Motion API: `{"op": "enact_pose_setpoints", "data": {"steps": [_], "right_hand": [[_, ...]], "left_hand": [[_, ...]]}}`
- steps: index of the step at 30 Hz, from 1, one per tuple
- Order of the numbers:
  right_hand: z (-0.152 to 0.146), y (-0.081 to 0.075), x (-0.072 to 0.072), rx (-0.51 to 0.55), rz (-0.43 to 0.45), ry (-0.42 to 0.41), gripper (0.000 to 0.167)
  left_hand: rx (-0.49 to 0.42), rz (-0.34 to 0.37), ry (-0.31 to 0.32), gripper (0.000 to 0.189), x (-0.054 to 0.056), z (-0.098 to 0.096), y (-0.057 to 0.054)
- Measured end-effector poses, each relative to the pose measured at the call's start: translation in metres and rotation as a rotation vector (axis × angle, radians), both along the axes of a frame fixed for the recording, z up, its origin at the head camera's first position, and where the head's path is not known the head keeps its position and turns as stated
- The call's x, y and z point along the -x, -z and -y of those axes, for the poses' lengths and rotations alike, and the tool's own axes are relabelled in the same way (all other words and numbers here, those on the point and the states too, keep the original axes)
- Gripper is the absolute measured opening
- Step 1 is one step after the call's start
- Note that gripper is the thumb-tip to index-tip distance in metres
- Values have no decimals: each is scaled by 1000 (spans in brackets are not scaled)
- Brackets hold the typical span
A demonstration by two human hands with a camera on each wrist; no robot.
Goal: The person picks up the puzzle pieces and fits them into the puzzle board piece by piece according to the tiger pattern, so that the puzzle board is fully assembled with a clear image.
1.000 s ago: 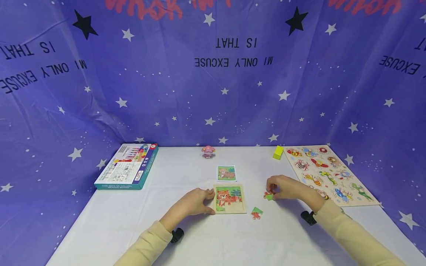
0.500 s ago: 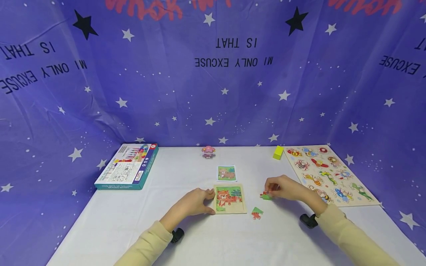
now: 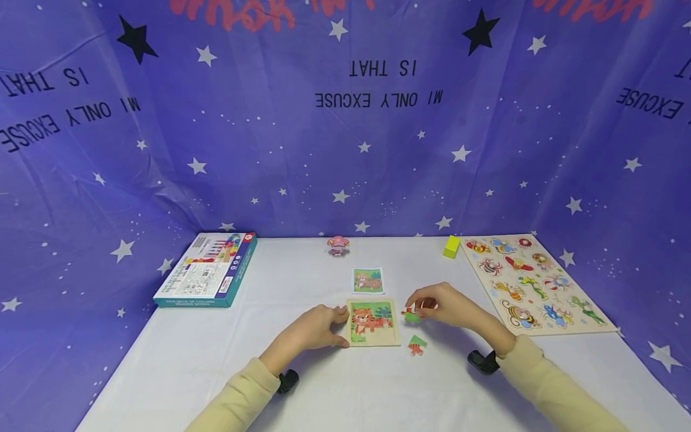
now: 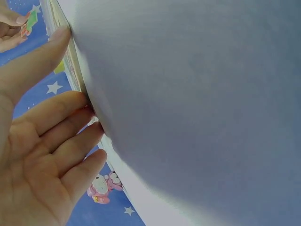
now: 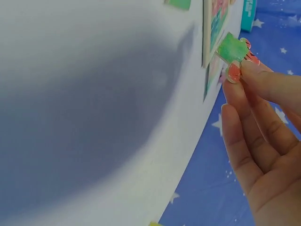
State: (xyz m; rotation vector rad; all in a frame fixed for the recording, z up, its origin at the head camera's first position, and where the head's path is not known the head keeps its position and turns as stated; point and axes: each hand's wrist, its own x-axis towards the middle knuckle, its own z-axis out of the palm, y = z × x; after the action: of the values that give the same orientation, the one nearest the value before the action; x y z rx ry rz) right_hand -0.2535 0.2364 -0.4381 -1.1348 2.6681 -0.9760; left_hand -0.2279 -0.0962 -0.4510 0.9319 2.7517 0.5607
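Observation:
A square wooden puzzle tray (image 3: 381,338) holds a red tiger picture, with bare wood at its lower right. Along the tray's left edge, my left hand (image 3: 318,327) rests its thumb and fingertips, the fingers only gently bent in the left wrist view. My right hand (image 3: 448,305) pinches a green and red puzzle piece (image 5: 231,48) between thumb and fingers, just right of the tray. Another green and red puzzle piece (image 3: 417,345) lies on the white table near the tray's lower right corner. Behind the tray lies a small picture card (image 3: 367,281).
A pegboard with insect pictures (image 3: 531,285) lies at the right, beside a yellow block (image 3: 451,246). A pink figurine (image 3: 338,245) stands at the table's back edge. A flat toy box (image 3: 205,270) lies at the back left. A purple starry cloth (image 3: 345,120) hangs behind.
My right hand has moved left with the puzzle piece, from beside the insect pegboard to close by the tray. My left hand, the tray and the loose piece have stayed put.

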Motion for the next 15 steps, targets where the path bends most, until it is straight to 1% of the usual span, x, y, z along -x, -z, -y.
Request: {"op": "enact_pose_setpoints", "data": {"steps": [8,15], "right_hand": [[24,5,0,20,35,-44,21],[49,8,0,22,11,-109,18]], "left_hand": [[-2,8,-3,66,1,0,0],[1,8,-5,66,1,0,0]]}}
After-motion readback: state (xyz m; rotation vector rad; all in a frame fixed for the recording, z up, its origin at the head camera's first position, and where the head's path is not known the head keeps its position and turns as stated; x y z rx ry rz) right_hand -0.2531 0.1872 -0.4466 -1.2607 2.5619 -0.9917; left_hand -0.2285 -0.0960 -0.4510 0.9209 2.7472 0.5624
